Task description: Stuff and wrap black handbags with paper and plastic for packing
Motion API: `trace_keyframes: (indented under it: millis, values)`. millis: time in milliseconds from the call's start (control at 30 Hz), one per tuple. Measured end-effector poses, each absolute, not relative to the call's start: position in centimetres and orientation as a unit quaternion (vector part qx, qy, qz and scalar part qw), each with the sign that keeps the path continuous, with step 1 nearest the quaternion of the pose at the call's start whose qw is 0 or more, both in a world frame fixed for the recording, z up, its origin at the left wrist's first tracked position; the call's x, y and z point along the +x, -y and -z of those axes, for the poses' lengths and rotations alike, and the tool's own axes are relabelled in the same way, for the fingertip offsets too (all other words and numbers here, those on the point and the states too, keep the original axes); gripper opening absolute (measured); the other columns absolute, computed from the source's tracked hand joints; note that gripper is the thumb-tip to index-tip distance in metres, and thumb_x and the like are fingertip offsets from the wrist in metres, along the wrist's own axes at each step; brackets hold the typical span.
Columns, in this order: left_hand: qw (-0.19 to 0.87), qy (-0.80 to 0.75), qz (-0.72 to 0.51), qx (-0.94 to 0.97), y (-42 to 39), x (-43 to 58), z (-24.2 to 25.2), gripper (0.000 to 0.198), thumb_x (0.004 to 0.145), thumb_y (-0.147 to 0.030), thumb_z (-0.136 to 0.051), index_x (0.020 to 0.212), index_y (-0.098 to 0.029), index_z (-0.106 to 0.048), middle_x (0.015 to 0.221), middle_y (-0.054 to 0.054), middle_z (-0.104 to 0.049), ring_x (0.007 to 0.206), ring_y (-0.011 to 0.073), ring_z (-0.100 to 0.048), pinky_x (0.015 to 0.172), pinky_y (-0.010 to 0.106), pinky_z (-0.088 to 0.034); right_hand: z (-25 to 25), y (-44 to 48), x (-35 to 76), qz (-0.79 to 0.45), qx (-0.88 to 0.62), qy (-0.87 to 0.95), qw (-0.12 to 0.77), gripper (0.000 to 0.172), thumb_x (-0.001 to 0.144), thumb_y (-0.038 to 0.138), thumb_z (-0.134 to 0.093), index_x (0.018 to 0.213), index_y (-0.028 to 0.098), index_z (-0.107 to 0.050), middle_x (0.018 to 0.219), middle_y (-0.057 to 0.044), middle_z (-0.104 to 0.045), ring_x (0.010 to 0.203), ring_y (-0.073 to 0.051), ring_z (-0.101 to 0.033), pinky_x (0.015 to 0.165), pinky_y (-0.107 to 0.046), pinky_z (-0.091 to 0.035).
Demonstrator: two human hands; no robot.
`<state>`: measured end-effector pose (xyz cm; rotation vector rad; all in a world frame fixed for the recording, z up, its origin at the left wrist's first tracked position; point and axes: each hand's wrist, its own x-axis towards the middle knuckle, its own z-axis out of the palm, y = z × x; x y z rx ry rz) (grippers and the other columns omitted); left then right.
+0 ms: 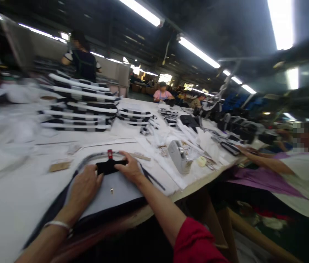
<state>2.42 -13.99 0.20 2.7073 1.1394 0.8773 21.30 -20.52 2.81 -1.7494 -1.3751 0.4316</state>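
A grey panel with a dark border (107, 199) lies at the table's front edge. Across its upper part runs a short black fabric piece (106, 167). My left hand (84, 186) is closed on the left end of that piece, thumb over it. On its right end, my right hand (131, 168) grips with the thumb in front and fingers at the panel's curved top edge. Between my hands a red clip (110, 153) stands at the top edge. A small shiny metal bit (112, 190) sits on the grey surface below. My fingertips are partly hidden.
Stacked black-and-white strips (83, 109) stand behind the panel. Left lie white padding (6, 124) and a brown piece (59, 166). To the right are a metal tape dispenser (180, 156) and a tape roll (202, 161). A co-worker's arm (264, 160) reaches over the table.
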Motion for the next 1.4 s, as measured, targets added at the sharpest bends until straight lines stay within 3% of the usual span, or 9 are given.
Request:
trace_keyframes:
  millis: [100,200,333,433,500,700,933,1200,1400]
  values:
    - [0.108,-0.419,-0.327,0.84,14.4,2.7,-0.5,0.037,0.085,-0.024,-0.052,0.117,-0.009,-0.046,0.111,0.018,-0.059,0.101,0.0292,-0.061,0.091,0.043,-0.051,-2.9,21.3,21.2,-0.135,-0.674,0.596,0.415,0.027,0.083,0.027,-0.058,0.108,0.019,-0.066,0.106,-0.006,-0.069,0.103,-0.019,-0.061,0.097,-0.032,-0.046]
    - [0.186,-0.412,-0.339,0.825,14.2,2.6,-0.3,0.038,0.081,-0.017,-0.052,0.119,-0.012,-0.047,0.117,0.016,-0.06,0.109,0.0277,-0.059,0.098,0.043,-0.047,-2.5,22.1,21.1,-0.071,-0.649,0.631,0.419,0.014,0.081,0.021,-0.052,0.089,0.019,-0.064,0.1,-0.009,-0.068,0.102,-0.021,-0.06,0.097,-0.034,-0.047]
    - [0.215,-0.421,-0.329,0.818,14.4,2.2,-0.5,0.031,0.074,-0.004,-0.043,0.099,-0.018,-0.057,0.099,0.008,-0.065,0.097,0.0219,-0.062,0.094,0.037,-0.049,-1.9,23.1,20.7,-0.059,-0.568,0.675,0.468,0.014,0.076,0.016,-0.05,0.086,0.02,-0.059,0.098,-0.008,-0.068,0.097,-0.022,-0.063,0.092,-0.038,-0.05]
    - [0.24,-0.424,-0.333,0.807,14.5,2.0,-0.9,0.037,0.072,-0.001,-0.036,0.096,-0.019,-0.058,0.094,0.005,-0.066,0.09,0.019,-0.062,0.088,0.033,-0.05,-2.1,23.6,20.5,-0.082,-0.537,0.687,0.483,0.025,0.078,0.018,-0.058,0.103,0.021,-0.06,0.093,-0.004,-0.068,0.085,-0.02,-0.065,0.084,-0.038,-0.054]
    - [0.252,-0.426,-0.336,0.802,14.3,1.9,-0.9,0.037,0.072,-0.001,-0.035,0.092,-0.019,-0.059,0.089,0.004,-0.067,0.086,0.0186,-0.062,0.085,0.033,-0.049,-2.6,23.8,20.3,-0.078,-0.523,0.713,0.46,0.032,0.081,0.021,-0.063,0.113,0.023,-0.061,0.098,-0.005,-0.068,0.089,-0.02,-0.065,0.086,-0.039,-0.054]
    - [0.265,-0.419,-0.348,0.796,14.2,2.0,-0.5,0.032,0.075,-0.003,-0.034,0.081,-0.019,-0.061,0.08,0.004,-0.065,0.079,0.0186,-0.061,0.081,0.032,-0.048,-4.4,25.0,20.1,-0.055,-0.462,0.794,0.392,0.025,0.088,0.018,-0.06,0.109,0.025,-0.071,0.103,-0.007,-0.07,0.099,-0.021,-0.065,0.09,-0.04,-0.055]
    - [0.26,-0.42,-0.356,0.793,14.3,2.1,-0.4,0.031,0.076,-0.002,-0.035,0.08,-0.019,-0.061,0.08,0.004,-0.066,0.078,0.018,-0.06,0.08,0.031,-0.047,-5.7,26.7,21.0,-0.161,-0.47,0.824,0.272,0.032,0.087,0.016,-0.063,0.116,0.028,-0.07,0.116,-0.002,-0.072,0.119,-0.022,-0.062,0.106,-0.039,-0.049]
    - [0.244,-0.427,-0.347,0.798,14.4,2.4,-0.4,0.031,0.077,-0.001,-0.036,0.079,-0.019,-0.061,0.078,0.003,-0.065,0.076,0.0178,-0.06,0.078,0.03,-0.047,-5.6,27.7,20.3,-0.209,-0.536,0.773,0.267,0.03,0.086,0.022,-0.065,0.116,0.025,-0.066,0.116,-0.003,-0.072,0.111,-0.022,-0.067,0.099,-0.037,-0.053]
    - [0.237,-0.427,-0.345,0.802,14.4,2.3,-0.4,0.031,0.077,-0.001,-0.036,0.078,-0.019,-0.062,0.077,0.003,-0.064,0.075,0.0176,-0.059,0.076,0.029,-0.046,-6.6,28.2,20.1,-0.317,-0.542,0.733,0.261,0.012,0.086,0.031,-0.066,0.096,0.025,-0.068,0.124,-0.006,-0.069,0.132,-0.024,-0.051,0.112,-0.043,-0.04]
